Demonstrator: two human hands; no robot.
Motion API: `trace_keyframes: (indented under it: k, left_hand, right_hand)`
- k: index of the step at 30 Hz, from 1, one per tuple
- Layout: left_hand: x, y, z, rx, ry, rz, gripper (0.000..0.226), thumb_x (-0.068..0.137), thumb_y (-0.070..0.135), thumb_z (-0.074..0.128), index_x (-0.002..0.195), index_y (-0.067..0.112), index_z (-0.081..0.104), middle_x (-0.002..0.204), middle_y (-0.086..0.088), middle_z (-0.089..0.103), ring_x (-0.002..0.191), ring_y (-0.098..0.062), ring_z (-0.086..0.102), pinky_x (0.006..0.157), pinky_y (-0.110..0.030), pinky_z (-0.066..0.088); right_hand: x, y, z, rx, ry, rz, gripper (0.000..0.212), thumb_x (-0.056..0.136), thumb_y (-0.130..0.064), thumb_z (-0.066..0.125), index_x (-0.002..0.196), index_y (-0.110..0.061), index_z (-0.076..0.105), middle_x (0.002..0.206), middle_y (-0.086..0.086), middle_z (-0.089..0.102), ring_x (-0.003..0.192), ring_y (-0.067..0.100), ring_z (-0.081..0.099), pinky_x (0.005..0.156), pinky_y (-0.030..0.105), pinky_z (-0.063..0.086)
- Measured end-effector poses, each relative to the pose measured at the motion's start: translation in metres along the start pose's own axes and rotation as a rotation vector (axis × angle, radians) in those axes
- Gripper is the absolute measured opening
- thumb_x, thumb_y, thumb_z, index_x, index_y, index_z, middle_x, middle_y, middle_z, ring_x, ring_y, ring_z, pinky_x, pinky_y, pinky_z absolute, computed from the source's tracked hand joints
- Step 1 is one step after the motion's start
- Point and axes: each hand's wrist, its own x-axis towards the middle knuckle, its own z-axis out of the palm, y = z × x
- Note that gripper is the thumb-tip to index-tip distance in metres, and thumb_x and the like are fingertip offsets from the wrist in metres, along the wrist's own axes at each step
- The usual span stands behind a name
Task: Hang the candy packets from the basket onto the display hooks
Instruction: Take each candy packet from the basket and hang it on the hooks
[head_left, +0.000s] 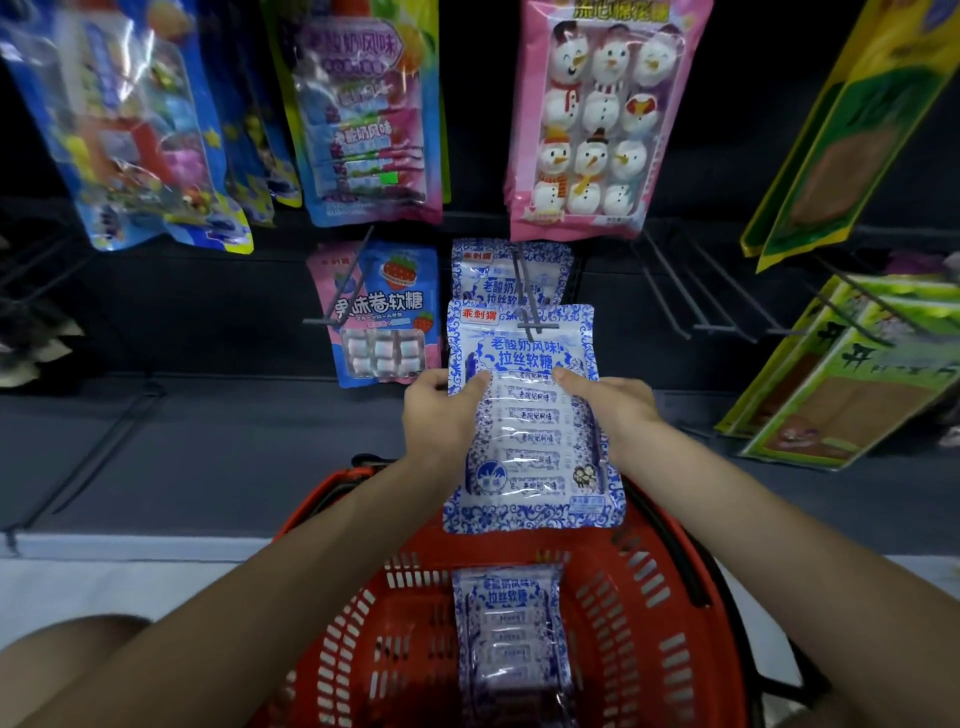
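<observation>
Candy packet (524, 415), blue-white: centre of view, above red basket (649, 597) at 6 o'clock. Left hand (441, 415) grips 9 o'clock edge, right hand (608, 405) grips 3 o'clock edge. Top edge meets hook (530, 306) tip at 12 o'clock. Matching hung packet (498, 270) behind. Spare packet (511, 634) in basket.

Over basket (613, 561), upper packet (524, 415) apparently on hook (535, 325); lower packet (511, 629) inside

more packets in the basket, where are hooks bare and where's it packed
Free: bare hooks between the snowman packets and the green packets; another bare hook at lower left. Crowded at centre: left hand and right hand hold a blue-and-white packet at its hook, beside the strawberry packet.
</observation>
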Motion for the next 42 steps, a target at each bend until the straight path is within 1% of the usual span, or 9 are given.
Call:
trace_keyframes:
  k: [5,11,15,19,22,29,35,39,42]
  left_hand:
    - [0.03,-0.001,0.006,0.093,0.012,0.004,0.044,0.098,0.031,0.072,0.133,0.007,0.058,0.071,0.003,0.051,0.056,-0.013,0.046,0.056,-0.032,0.043]
    - [0.058,0.006,0.011,0.156,0.004,0.077,0.044,0.102,0.023,0.066,0.143,0.015,0.052,0.078,0.011,0.052,0.058,-0.009,0.05,0.057,-0.029,0.046]
    - [0.082,0.013,0.02,0.214,-0.015,0.095,0.051,0.103,0.023,0.065,0.151,0.015,0.049,0.077,0.012,0.054,0.061,-0.008,0.053,0.059,-0.028,0.046]
    - [0.103,0.012,0.03,0.279,-0.04,0.075,0.063,0.103,0.026,0.064,0.159,0.018,0.037,0.101,0.001,0.066,0.061,-0.013,0.056,0.06,-0.031,0.051]
    - [0.114,0.003,0.036,0.339,-0.074,0.075,0.068,0.102,0.03,0.064,0.161,0.019,0.031,0.108,-0.001,0.065,0.069,-0.021,0.063,0.072,-0.041,0.059]
    - [0.142,-0.014,0.049,0.351,-0.04,0.102,0.066,0.102,0.026,0.064,0.16,0.016,0.033,0.081,0.001,0.063,0.056,-0.019,0.054,0.067,-0.045,0.058]
    - [0.15,-0.016,0.052,0.326,-0.003,0.136,0.065,0.101,0.028,0.065,0.158,0.019,0.036,0.132,-0.011,0.062,0.102,-0.035,0.069,0.09,-0.052,0.059]
    - [0.156,-0.017,0.051,0.305,-0.026,0.115,0.068,0.1,0.035,0.066,0.159,0.021,0.036,0.125,-0.003,0.06,0.096,-0.021,0.065,0.095,-0.047,0.057]
    - [0.161,-0.017,0.049,0.292,-0.027,0.108,0.069,0.098,0.041,0.068,0.157,0.022,0.039,0.139,-0.005,0.06,0.117,-0.028,0.063,0.103,-0.049,0.053]
  right_hand:
    - [0.016,-0.016,0.012,-0.023,0.054,0.039,0.047,0.07,-0.036,0.097,0.084,-0.009,0.061,0.101,0.01,0.071,0.1,0.031,0.068,0.099,0.044,0.056]
    - [0.054,-0.029,0.034,-0.02,0.091,0.082,0.049,0.066,-0.031,0.099,0.094,-0.004,0.071,0.111,0.013,0.073,0.103,0.033,0.07,0.102,0.048,0.056]
    - [0.109,-0.017,0.046,0.034,0.077,0.054,0.073,0.035,-0.041,0.108,0.085,-0.002,0.071,0.097,0.015,0.078,0.087,0.03,0.075,0.089,0.053,0.062]
    - [0.116,-0.021,0.056,0.037,0.095,0.015,0.071,0.053,-0.044,0.103,0.099,0.002,0.073,0.106,0.013,0.074,0.098,0.03,0.072,0.097,0.051,0.06]
    - [0.132,-0.015,0.06,-0.007,0.107,-0.024,0.085,0.044,-0.059,0.097,0.102,-0.002,0.071,0.105,0.01,0.071,0.096,0.025,0.069,0.098,0.044,0.058]
    - [0.159,-0.01,0.062,-0.132,0.089,-0.141,0.032,0.083,-0.04,0.086,0.078,-0.022,0.06,0.078,-0.001,0.062,0.081,0.022,0.062,0.08,0.025,0.052]
    - [0.164,-0.01,0.068,-0.154,0.054,-0.168,0.026,0.089,-0.033,0.081,0.076,-0.02,0.062,0.074,0.0,0.064,0.065,0.017,0.062,0.067,0.024,0.053]
    - [0.169,-0.009,0.07,-0.153,0.043,-0.185,0.025,0.09,-0.032,0.08,0.076,-0.02,0.063,0.075,0.0,0.065,0.07,0.021,0.063,0.074,0.03,0.057]
    - [0.169,-0.01,0.072,-0.167,0.046,-0.177,0.025,0.091,-0.031,0.079,0.075,-0.02,0.063,0.072,-0.002,0.064,0.067,0.018,0.062,0.065,0.024,0.054]
